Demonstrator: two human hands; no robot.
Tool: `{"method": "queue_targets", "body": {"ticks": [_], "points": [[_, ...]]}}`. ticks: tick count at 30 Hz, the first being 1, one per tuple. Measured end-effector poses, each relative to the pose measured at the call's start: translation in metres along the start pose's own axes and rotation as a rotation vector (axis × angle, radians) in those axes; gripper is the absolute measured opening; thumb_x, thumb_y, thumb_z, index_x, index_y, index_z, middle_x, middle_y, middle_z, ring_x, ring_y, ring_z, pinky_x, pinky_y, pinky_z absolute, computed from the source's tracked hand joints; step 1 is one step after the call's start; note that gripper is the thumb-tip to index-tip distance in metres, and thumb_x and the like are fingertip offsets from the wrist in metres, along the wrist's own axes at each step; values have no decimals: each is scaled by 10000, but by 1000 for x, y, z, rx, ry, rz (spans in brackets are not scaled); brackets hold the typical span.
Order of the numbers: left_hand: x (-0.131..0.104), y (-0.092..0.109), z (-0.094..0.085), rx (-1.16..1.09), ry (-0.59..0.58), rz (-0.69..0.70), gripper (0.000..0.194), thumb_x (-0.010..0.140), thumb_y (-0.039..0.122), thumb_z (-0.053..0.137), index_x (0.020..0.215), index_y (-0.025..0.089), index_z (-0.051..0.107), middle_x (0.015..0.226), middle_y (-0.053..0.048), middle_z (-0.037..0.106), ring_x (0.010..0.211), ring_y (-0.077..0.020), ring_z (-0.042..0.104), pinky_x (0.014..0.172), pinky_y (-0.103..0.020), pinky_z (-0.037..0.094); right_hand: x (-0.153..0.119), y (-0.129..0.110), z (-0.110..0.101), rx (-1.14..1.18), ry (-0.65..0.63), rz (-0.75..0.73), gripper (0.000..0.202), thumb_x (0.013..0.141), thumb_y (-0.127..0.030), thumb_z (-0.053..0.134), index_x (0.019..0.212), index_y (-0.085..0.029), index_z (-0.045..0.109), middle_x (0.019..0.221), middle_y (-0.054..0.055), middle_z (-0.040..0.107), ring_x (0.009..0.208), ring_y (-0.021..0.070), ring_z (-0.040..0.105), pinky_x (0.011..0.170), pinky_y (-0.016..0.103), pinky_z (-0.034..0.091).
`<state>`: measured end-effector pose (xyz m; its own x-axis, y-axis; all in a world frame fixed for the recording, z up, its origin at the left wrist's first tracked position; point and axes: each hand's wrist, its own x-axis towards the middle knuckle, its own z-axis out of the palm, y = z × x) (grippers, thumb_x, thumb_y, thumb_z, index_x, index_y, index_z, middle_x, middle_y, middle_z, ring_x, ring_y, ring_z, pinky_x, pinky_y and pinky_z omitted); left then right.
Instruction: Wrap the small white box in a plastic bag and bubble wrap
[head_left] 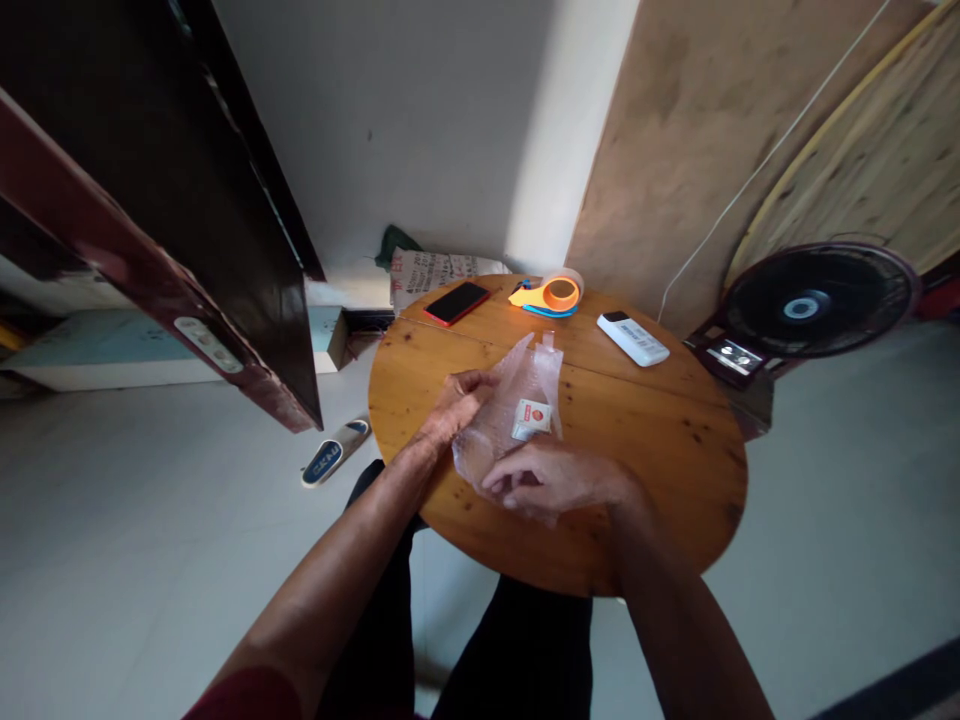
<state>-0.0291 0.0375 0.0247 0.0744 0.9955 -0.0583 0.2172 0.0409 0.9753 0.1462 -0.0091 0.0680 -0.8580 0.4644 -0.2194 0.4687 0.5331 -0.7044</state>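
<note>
Clear bubble-wrap sheet [517, 395] flat on the round table, small white packet [531, 418] on top.

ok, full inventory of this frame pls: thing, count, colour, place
round table: 1, brown wood, centre
bubble wrap sheet: 1, clear, on table under both hands
small packet: 1, white with red mark, on the bubble wrap
phone: 1, red edge, dark screen, table far left
tape dispenser: 1, orange and blue, table far edge
remote: 1, white, table far right
fan: 1, black, on floor right of table
slipper: 1, white and blue, on floor left of table
printed sack: 1, white, behind table
wooden boards: leaning on wall, right
left hand: 1, on the wrap's left edge
right hand: 1, on the wrap's near end
</note>
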Motion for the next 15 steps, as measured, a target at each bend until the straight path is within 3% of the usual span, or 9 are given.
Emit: {"method": "queue_targets", "body": {"ticks": [3,7,11,15], "points": [[0,0,2,31,-20,68,349,700,181,530,1000,118,696,874,-45,717,769,-178,639,699,-258,525,-10,12,-9,7,69,37,206,851,-248,559,984,-170,696,894,32,705,745,127,602,663,219,411],[4,-10,6,232,9,232,373,690,145,546,1034,109,685,1066,-97,697,981,-227,639,902,-335,511,-23,25,-22,-10,85,109,213,861,-311,565,841,-151,704,721,7,655,635,113,549,589,217,379],[7,-20,10,483,68,363,381,699,164,576,1067,141,670,1094,-96,673,1028,-238,612,950,-365,492,-36,32,-27,0,81,179,288,875,-356,540,762,-150,707,654,2,620,615,117,534,570,221,381],[6,-21,12,653,70,388,414,713,156,562,1118,146,646,1104,-95,656,1067,-236,587,957,-344,486,-47,40,-25,120,191,339,265,863,-380,541,866,-167,699,740,19,651,651,135,590,555,214,432]]}}
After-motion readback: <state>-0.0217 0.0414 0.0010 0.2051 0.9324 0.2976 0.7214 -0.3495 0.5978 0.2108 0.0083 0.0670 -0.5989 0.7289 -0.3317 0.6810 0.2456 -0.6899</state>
